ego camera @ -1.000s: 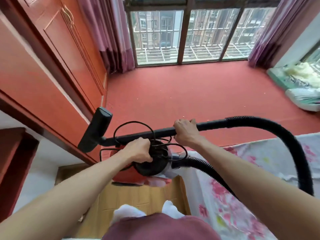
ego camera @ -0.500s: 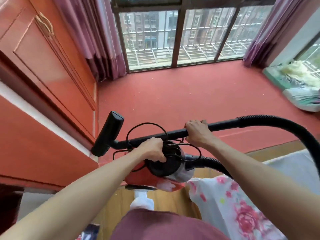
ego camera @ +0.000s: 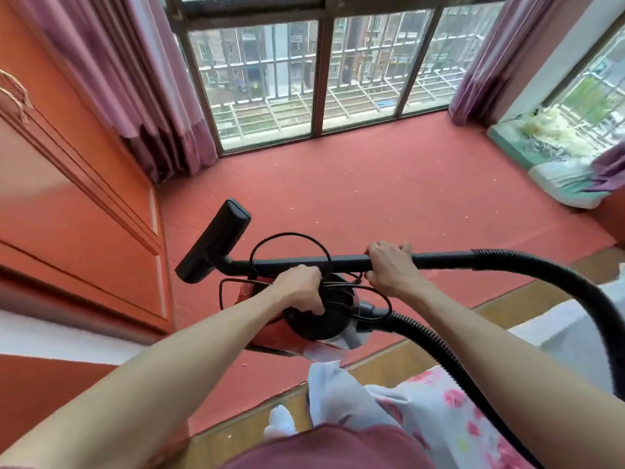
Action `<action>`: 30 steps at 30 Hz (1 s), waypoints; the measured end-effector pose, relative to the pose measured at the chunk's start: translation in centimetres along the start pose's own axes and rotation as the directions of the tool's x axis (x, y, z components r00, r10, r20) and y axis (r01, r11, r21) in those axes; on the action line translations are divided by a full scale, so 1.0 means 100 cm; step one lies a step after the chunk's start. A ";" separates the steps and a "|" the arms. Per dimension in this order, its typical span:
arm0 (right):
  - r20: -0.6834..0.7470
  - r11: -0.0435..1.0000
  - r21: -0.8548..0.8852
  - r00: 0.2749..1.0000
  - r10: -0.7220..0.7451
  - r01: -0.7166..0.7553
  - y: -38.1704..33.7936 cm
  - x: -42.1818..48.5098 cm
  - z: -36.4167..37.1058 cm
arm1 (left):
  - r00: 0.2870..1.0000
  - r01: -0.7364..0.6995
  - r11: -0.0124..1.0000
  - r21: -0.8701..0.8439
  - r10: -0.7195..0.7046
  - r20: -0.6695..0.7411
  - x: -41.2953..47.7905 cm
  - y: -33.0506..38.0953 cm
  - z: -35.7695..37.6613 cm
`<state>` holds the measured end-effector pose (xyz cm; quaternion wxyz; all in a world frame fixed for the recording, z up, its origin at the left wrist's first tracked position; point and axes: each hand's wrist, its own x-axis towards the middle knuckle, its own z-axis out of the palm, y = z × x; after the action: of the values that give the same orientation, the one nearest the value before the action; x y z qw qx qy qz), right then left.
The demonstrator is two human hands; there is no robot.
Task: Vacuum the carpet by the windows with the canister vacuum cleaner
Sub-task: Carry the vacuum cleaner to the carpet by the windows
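My left hand (ego camera: 299, 291) is curled tight over the black top of the canister vacuum cleaner (ego camera: 318, 328). The fingers are hooked round its grip, and the cord (ego camera: 287, 234) seems to be pinned under them so its loose loops don't trail. I judge this hand is carrying the machine, which seems to hang clear of the floor over the near edge of the carpet (ego camera: 372, 198).

My right hand (ego camera: 389, 265) is closed round the wand (ego camera: 338, 260), holding it level across the canister. That keeps the floor head (ego camera: 214, 245), out to my left, raised and not dragging. The ribbed hose (ego camera: 507, 260) arcs off to the right and loops back into the body.

The cleaner is a small red drum with a black cap; its cord is wound, so it is likely not plugged in yet. Ahead, the red carpet runs to the windows (ego camera: 263, 79), dotted with pale specks (ego camera: 292, 209).
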<state>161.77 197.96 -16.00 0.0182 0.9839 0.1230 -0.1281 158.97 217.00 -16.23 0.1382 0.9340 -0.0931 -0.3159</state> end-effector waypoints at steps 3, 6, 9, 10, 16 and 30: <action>0.000 1.000 0.016 1.000 -0.002 0.002 0.016 0.046 0.000 | 0.999 0.007 1.000 -0.012 -0.007 0.039 0.038 0.000 -0.025; -0.008 0.999 0.036 1.000 -0.017 0.017 0.036 0.098 -0.003 | 0.997 0.012 1.000 -0.018 -0.011 0.074 0.081 0.002 -0.054; -0.019 0.998 0.053 1.000 -0.019 0.020 0.061 0.144 -0.010 | 0.995 0.016 1.000 -0.007 -0.016 0.099 0.126 0.011 -0.082; -0.021 0.998 0.057 1.000 -0.019 0.020 0.071 0.159 -0.013 | 0.995 0.021 1.000 -0.007 -0.020 0.100 0.140 0.014 -0.091; -0.042 0.997 0.072 0.999 0.005 -0.002 0.122 0.233 -0.044 | 0.998 0.022 1.000 0.016 -0.023 0.052 0.217 0.036 -0.146; 0.042 0.951 0.118 0.958 0.282 -0.285 0.254 0.388 -0.061 | 0.981 -0.172 0.975 0.143 0.155 0.120 0.451 0.094 -0.250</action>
<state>205.92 183.00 -19.94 -0.0226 0.9890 -0.0279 -0.1435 208.83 201.29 -19.66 0.0864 0.9126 -0.2010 -0.3453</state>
